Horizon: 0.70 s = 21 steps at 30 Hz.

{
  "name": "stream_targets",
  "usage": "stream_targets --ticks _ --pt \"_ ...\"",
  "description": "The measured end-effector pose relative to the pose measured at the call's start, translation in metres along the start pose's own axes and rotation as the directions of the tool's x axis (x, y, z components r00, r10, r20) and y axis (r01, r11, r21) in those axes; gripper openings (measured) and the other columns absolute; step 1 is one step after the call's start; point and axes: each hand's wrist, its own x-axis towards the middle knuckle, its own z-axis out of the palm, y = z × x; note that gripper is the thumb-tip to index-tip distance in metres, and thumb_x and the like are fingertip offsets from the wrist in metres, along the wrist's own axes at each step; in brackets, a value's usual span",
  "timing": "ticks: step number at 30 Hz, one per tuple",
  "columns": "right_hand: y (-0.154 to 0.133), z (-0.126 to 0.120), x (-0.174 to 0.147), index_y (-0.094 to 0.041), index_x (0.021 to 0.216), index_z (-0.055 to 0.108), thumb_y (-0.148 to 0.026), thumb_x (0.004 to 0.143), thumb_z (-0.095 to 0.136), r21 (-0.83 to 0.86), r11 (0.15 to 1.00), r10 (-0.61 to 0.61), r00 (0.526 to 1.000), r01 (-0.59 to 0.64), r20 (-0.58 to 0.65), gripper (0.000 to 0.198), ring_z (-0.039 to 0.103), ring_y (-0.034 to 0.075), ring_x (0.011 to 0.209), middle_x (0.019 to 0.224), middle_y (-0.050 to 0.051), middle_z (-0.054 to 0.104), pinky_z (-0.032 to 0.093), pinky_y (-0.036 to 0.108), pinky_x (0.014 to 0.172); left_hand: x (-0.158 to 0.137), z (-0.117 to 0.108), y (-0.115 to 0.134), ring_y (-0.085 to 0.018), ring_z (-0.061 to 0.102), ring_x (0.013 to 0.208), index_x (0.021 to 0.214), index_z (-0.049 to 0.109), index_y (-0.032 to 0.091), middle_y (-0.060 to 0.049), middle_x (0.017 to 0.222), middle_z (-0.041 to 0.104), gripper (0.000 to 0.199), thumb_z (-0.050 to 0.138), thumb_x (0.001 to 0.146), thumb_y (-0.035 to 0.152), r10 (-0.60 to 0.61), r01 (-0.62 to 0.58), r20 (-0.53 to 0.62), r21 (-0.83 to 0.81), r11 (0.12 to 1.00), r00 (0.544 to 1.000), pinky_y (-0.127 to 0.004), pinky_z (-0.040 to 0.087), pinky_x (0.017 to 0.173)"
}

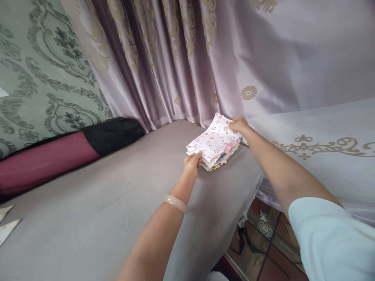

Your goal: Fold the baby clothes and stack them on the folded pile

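Note:
A white folded cloth with pink and red flower prints (213, 136) lies on top of a stack of folded cloths (223, 159) near the far right corner of the bed. My left hand (192, 162), below a pale bangle, pinches the near left corner of the flowered cloth. At its far right edge, my right hand (238, 125) grips the same cloth with bent fingers. The cloth's far edge is raised a little between the hands. Pink, blue and yellow bits show along the stack's near side.
A grey sheet (123, 203) covers the bed. A long maroon and black bag (52, 156) lies along the patterned wall. Lilac curtains (263, 70) hang behind the stack. White cloth pieces (8, 230) lie at the left edge. Beyond the bed's right edge is a tiled floor (272, 249).

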Motion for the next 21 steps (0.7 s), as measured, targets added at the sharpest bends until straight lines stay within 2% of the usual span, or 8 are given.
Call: stream_targets --ticks 3,7,9,13,16,18,21 --pt "0.002 0.008 -0.002 -0.011 0.098 0.071 -0.024 0.078 0.064 -0.016 1.000 -0.009 1.000 0.009 0.010 0.025 0.069 0.024 0.076 0.078 0.012 0.069 0.054 0.031 0.068 0.000 -0.005 -0.006 -0.006 0.052 0.049 0.068 0.062 0.012 0.001 0.060 0.059 0.017 0.077 0.071 0.020 0.007 -0.007 0.024 0.008 1.000 1.000 -0.019 0.033 0.045" --pt "0.005 0.021 -0.011 -0.011 0.116 0.063 -0.020 0.080 0.059 -0.091 0.994 -0.072 0.994 0.064 -0.084 0.038 0.064 0.030 0.102 0.107 0.019 0.068 0.052 0.035 0.081 -0.001 -0.016 -0.014 -0.005 0.051 0.048 0.069 0.064 0.012 -0.003 0.066 0.065 0.014 0.075 0.072 0.019 0.021 -0.022 0.060 0.012 1.000 0.998 -0.017 0.033 0.044" --pt "0.006 0.030 -0.015 -0.011 0.123 0.057 -0.021 0.085 0.053 -0.122 0.988 -0.107 0.989 0.095 -0.098 0.040 0.061 0.031 0.109 0.116 0.020 0.065 0.050 0.038 0.086 -0.001 -0.024 -0.017 -0.005 0.052 0.048 0.070 0.064 0.012 -0.005 0.070 0.069 0.011 0.072 0.075 0.018 0.017 -0.018 0.067 0.011 1.000 0.998 -0.017 0.035 0.044" --pt "0.009 0.048 -0.019 -0.012 0.129 0.052 -0.028 0.093 0.041 -0.195 0.952 -0.247 0.968 0.234 -0.044 0.041 0.055 0.030 0.119 0.125 0.018 0.061 0.044 0.041 0.096 -0.001 -0.044 -0.021 -0.005 0.054 0.050 0.071 0.064 0.013 -0.006 0.071 0.070 0.007 0.069 0.076 0.014 0.003 -0.003 0.048 0.002 1.000 0.999 -0.017 0.038 0.046" --pt "0.013 0.060 -0.018 -0.014 0.128 0.053 -0.034 0.095 0.034 -0.253 0.915 -0.332 0.943 0.313 -0.034 0.043 0.042 0.030 0.130 0.136 0.016 0.054 0.034 0.047 0.106 -0.003 -0.061 -0.018 -0.005 0.054 0.049 0.073 0.063 0.013 -0.005 0.071 0.070 0.006 0.069 0.076 0.013 -0.021 0.020 0.025 0.013 1.000 0.999 -0.017 0.040 0.047" --pt "0.017 0.067 -0.018 -0.017 0.128 0.053 -0.039 0.096 0.027 -0.242 0.927 -0.300 0.954 0.285 -0.025 0.047 0.035 0.031 0.134 0.142 0.014 0.049 0.028 0.055 0.108 -0.005 -0.075 -0.014 -0.005 0.056 0.050 0.075 0.063 0.014 -0.005 0.072 0.070 0.008 0.071 0.075 0.013 -0.029 0.029 0.016 0.019 0.999 0.999 -0.016 0.041 0.047" --pt "0.023 0.075 -0.019 -0.022 0.134 0.049 -0.044 0.097 0.020 -0.175 0.965 -0.198 0.980 0.194 -0.002 0.052 0.034 0.031 0.136 0.147 0.011 0.044 0.025 0.060 0.108 -0.009 -0.099 -0.010 -0.006 0.057 0.050 0.077 0.062 0.014 -0.005 0.073 0.070 0.011 0.072 0.075 0.012 -0.034 0.034 0.006 0.014 0.999 0.999 -0.016 0.042 0.047"
